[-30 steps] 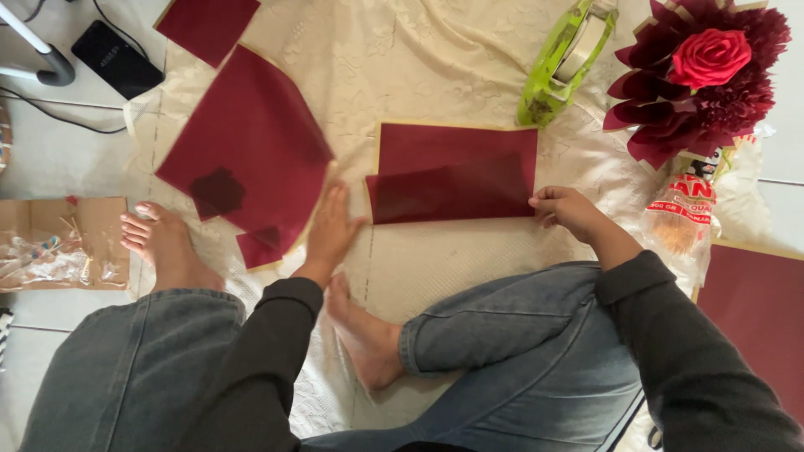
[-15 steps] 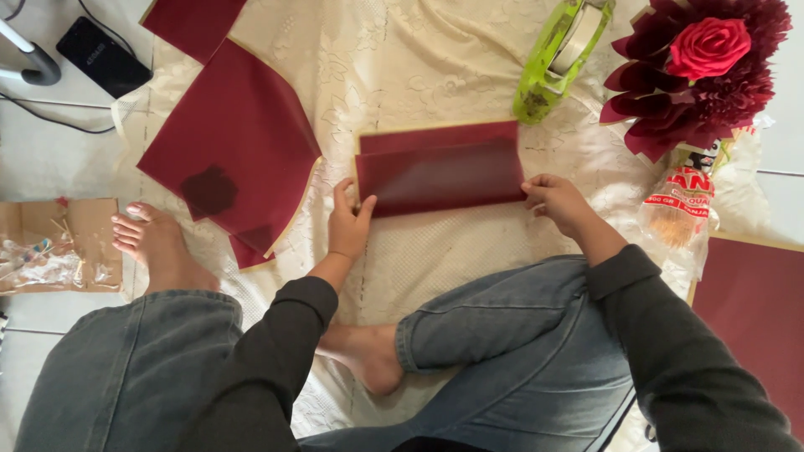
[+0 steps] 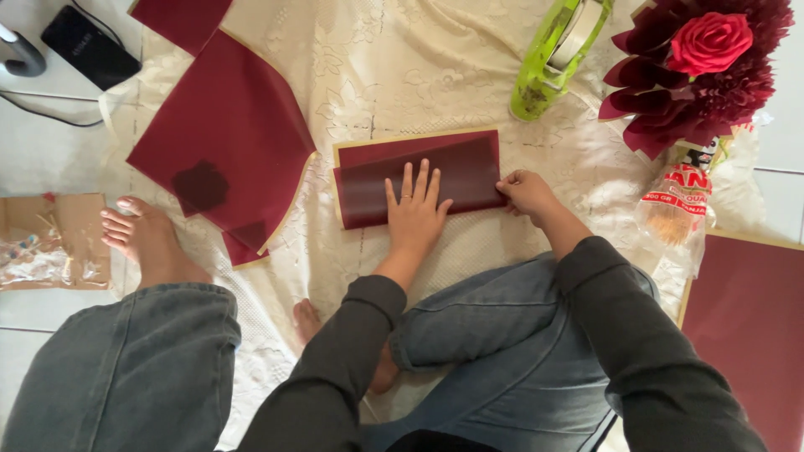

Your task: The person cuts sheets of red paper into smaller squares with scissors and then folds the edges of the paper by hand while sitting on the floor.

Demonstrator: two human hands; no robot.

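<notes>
Since half a second ago the left hand has slid from the sheet's left edge to its middle, now flat and open, pressing the folded dark red paper sheet at frame centre on the cream lace cloth. One fold looks made, its crease being flattened; the right hand pinches the right corner. Larger dark red sheets lie upper left, a paper flower bouquet upper right, a green tape dispenser beside it; nothing obstructs.

Dark grey long sleeves, blue jeans, bare feet, ring on left hand
</notes>
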